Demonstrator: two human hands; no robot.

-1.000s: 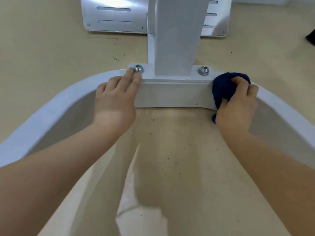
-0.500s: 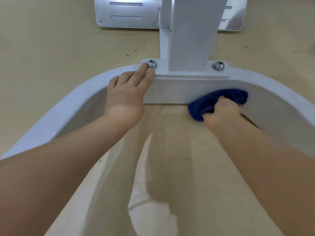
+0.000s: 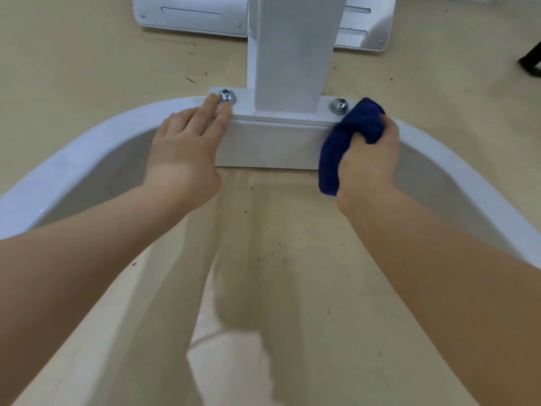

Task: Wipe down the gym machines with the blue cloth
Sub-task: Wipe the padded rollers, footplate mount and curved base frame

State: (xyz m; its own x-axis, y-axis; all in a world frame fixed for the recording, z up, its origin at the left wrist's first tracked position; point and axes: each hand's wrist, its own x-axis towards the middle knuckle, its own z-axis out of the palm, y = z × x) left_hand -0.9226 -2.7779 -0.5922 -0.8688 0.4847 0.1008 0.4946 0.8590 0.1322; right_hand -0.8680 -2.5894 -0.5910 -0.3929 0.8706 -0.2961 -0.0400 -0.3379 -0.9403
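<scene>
A white curved base frame (image 3: 87,148) of a gym machine arcs across the floor, with a white upright post (image 3: 289,54) bolted to its middle by two steel bolts (image 3: 226,96). My right hand (image 3: 370,159) grips the bunched dark blue cloth (image 3: 342,142) and presses it against the frame's inner face and top edge, just right of the right bolt (image 3: 339,106). My left hand (image 3: 187,148) rests flat on the frame's top, fingertips touching the left bolt.
A flat white metal plate (image 3: 190,16) with slots lies on the beige floor (image 3: 58,68) behind the post. Dark specks of dirt dot the floor (image 3: 269,259) inside the curve. A black object (image 3: 531,61) shows at the right edge.
My right hand carried the cloth from low on the inner face, left of here, up and right to the frame's top edge by the right bolt. My left hand stayed put.
</scene>
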